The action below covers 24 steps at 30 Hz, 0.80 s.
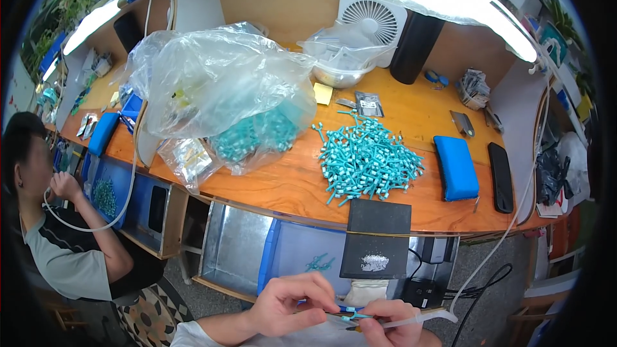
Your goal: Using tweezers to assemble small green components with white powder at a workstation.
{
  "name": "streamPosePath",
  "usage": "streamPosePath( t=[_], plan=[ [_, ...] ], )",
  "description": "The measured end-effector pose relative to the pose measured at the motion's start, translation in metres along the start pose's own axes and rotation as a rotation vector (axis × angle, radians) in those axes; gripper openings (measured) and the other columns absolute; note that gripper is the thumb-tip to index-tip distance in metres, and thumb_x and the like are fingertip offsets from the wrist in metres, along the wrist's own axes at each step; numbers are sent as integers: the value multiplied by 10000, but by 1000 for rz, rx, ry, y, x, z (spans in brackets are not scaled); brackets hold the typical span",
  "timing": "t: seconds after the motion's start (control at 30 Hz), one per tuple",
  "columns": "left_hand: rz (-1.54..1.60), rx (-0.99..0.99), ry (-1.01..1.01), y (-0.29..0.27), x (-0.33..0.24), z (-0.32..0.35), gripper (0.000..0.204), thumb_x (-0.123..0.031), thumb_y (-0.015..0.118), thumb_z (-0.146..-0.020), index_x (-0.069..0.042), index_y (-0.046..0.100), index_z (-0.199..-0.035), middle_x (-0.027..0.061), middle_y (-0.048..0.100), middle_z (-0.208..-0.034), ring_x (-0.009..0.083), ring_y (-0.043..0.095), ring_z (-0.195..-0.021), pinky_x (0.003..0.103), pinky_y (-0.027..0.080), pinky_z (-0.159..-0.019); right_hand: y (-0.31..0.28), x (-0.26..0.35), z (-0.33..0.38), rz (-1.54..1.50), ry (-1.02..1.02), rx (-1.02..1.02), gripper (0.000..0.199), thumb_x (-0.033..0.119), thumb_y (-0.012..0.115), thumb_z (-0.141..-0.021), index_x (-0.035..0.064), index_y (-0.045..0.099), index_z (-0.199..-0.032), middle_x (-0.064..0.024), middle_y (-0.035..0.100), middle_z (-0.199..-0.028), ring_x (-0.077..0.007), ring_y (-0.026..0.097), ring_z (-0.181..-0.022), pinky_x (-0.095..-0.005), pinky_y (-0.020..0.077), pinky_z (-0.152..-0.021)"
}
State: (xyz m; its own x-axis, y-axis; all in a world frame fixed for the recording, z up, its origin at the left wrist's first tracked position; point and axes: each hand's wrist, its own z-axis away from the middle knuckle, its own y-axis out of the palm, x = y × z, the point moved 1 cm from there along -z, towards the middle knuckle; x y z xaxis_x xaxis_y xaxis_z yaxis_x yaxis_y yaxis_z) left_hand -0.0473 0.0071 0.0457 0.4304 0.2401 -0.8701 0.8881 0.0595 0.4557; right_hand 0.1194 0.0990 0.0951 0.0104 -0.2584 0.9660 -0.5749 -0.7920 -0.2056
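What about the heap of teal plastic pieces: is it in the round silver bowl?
No, the heap lies on the orange wooden tabletop.

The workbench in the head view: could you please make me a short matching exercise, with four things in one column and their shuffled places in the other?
Things
1. Heap of turquoise pieces
2. White fan
3. Black phone
4. Single turquoise piece

Places
A. On the tabletop, just right of the blue case
B. At the right hand, in front of the bench
C. On the tabletop, between the clear plastic bag and the blue case
D. At the back, beside the black cylinder

Right pairs: 1-C, 2-D, 3-A, 4-B
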Motion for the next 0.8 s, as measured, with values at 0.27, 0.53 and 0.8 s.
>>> streamPosePath(
  t=[0.27, 0.53, 0.8],
  plan=[
    [53, 163, -194, 4, -6, 0, 137, -40, 516, -873, 31, 615, -935, 83, 568, -870, 114, 496, -745, 226, 377, -621, -6, 11, -13, 178, -100, 68, 144, -71, 585, -741, -9, 571, -870, -115, 523, -646, -216, 511, -503, -283, 384, -459],
    [122, 295, -272, 8, -15, -5, 117, -51, 565, -847, 12, 624, -927, 60, 563, -842, 82, 452, -672, 201, 331, -568, -11, 10, -16, 214, -264, 77, 207, -48, 612, -715, 3, 589, -913, -111, 517, -627, -228, 502, -488, -306, 373, -433],
    [-113, 202, -271, 14, -23, -8, 83, -56, 642, -778, 22, 629, -804, 53, 582, -761, 62, 448, -566, 206, 315, -473, -15, 11, -18, 89, -157, 171, 147, -15, 608, -730, -11, 605, -877, -103, 507, -594, -220, 500, -473, -314, 364, -424]
  ],
)
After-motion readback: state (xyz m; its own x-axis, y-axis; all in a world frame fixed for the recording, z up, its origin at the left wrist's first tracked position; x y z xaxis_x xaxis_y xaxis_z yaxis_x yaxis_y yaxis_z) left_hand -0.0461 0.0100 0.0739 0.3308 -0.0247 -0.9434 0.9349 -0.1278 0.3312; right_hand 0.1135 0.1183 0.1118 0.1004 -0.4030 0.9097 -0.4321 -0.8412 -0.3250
